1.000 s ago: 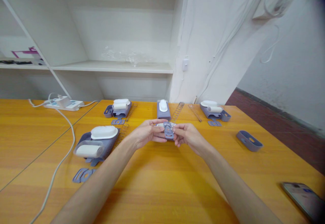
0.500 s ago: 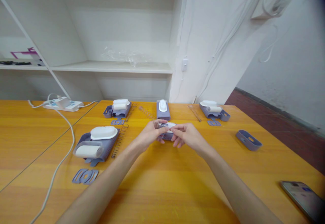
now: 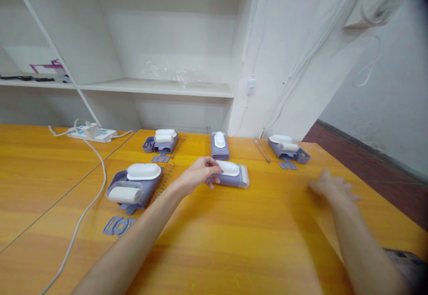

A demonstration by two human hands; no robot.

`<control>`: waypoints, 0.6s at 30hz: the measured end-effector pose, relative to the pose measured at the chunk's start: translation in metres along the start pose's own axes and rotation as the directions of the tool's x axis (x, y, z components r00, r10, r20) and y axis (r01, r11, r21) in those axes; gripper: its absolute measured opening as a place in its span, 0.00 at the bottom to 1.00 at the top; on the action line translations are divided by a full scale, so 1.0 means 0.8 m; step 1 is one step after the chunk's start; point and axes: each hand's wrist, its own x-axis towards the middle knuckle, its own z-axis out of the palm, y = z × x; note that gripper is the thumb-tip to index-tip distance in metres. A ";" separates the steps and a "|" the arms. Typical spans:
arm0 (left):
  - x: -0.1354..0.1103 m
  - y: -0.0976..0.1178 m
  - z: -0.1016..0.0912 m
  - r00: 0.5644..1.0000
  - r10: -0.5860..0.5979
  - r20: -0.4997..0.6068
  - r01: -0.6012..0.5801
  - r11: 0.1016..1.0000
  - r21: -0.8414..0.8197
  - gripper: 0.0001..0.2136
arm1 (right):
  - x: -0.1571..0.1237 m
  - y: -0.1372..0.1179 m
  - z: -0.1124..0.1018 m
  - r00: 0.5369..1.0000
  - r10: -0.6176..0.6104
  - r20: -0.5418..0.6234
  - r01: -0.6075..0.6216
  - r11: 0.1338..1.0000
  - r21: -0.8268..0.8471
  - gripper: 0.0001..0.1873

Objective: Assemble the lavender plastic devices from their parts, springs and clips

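Note:
My left hand (image 3: 202,172) is closed, thumb against fingertips, on the left end of a purple-grey case (image 3: 230,181). A white oval brush (image 3: 230,168) sits on top of this case, and a translucent piece (image 3: 245,177) shows at its right end. The fingers hide the left end. My right hand (image 3: 334,190), smeared by motion, is apart from the case, over the right side of the table. It covers the spot where a purple end cap lay, so the cap is hidden and I cannot tell whether the hand touches it.
Purple cases with white brushes stand at the back left (image 3: 167,145), back middle (image 3: 220,150), back right (image 3: 284,148) and front left (image 3: 143,188). Metal springs (image 3: 261,151) and flat purple pieces (image 3: 118,226) lie near them. A white cable (image 3: 100,197) crosses the left; a phone (image 3: 406,259) lies lower right.
My right hand has left the case and swung right, over the end cap's place. My left hand stays on the case, whose right end now shows. The view has shifted slightly.

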 end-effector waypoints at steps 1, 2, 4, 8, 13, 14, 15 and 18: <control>0.000 0.000 0.000 1.000 0.003 0.006 -0.003 1.000 0.021 0.12 | 0.005 0.005 0.000 1.000 -0.019 0.022 0.020 1.000 -0.009 0.29; 0.000 0.001 -0.001 1.000 0.003 0.017 -0.004 0.999 0.034 0.13 | 0.008 0.007 -0.001 0.997 -0.069 0.038 0.069 0.998 -0.007 0.29; -0.002 0.002 -0.001 0.998 -0.005 0.065 0.003 1.000 0.029 0.17 | 0.004 0.001 -0.007 0.975 -0.213 0.066 0.212 0.977 0.023 0.31; -0.009 0.005 0.002 0.988 -0.015 0.153 0.011 0.999 0.031 0.22 | -0.039 -0.037 -0.026 0.838 -0.518 0.174 0.505 0.856 0.115 0.36; -0.014 0.010 0.006 0.969 -0.026 0.245 0.005 0.996 0.085 0.23 | -0.132 -0.090 -0.051 0.619 -0.740 0.264 0.682 0.673 0.287 0.38; -0.014 0.010 0.006 0.966 -0.026 0.258 0.003 0.996 0.091 0.23 | -0.150 -0.097 -0.056 0.580 -0.773 0.256 0.708 0.634 0.311 0.37; -0.015 0.010 0.005 0.963 -0.026 0.268 0.001 0.995 0.095 0.23 | -0.165 -0.104 -0.060 0.542 -0.808 0.233 0.737 0.590 0.329 0.36; -0.016 0.011 0.003 0.954 -0.040 0.297 -0.001 0.991 0.137 0.23 | -0.200 -0.120 -0.071 0.436 -0.896 0.081 0.831 0.435 0.347 0.26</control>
